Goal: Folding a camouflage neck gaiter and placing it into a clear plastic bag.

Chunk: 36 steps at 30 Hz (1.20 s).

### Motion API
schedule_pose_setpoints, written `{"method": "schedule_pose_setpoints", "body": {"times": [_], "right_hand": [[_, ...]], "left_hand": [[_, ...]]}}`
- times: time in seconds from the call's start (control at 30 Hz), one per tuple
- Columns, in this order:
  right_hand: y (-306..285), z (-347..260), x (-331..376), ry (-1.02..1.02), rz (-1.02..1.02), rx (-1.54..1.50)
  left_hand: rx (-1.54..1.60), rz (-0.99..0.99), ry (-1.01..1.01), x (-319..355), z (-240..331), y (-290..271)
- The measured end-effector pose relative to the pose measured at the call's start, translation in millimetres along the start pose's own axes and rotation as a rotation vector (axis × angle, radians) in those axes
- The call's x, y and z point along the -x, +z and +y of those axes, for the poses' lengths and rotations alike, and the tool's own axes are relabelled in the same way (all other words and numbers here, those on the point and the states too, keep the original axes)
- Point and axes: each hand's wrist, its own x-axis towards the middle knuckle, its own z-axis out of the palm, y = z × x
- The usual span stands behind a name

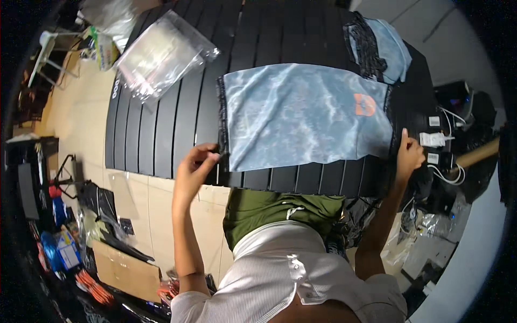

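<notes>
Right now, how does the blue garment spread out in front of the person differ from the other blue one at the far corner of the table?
The spread garment lies flat and wide open; the far garment is folded into a small stack. The left hand and right hand are at the spread garment's ends; nothing touches the far one. An orange mark shows on the spread garment; none is visible on the far one. Both are pale blue with black trim and rest on the black slatted table.

two blue garments [307, 116], one clear bag [161, 54]
</notes>
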Motion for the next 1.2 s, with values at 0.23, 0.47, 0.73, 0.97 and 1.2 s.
{"method": "schedule_pose_setpoints", "body": {"times": [0.23,0.47,0.73,0.97,1.2], "right_hand": [[-16,19,9,-0.148,-0.539,-0.553],[-95,24,-24,0.465,-0.4,-1.397],[7,26,-49,0.508,-1.071,-1.575],[-17,15,-29,0.38,-1.023,-1.399],[-14,33,-43,0.102,-1.165,-0.947]], "left_hand": [[-0.558,0.228,0.315,18,3,26],[0.386,0.116,0.313,32,42,-16],[0.352,-0.142,0.003,-73,19,-8],[0.311,-0.155,-0.089,-59,22,-16],[0.049,-0.268,0.016,-55,21,-14]]}}
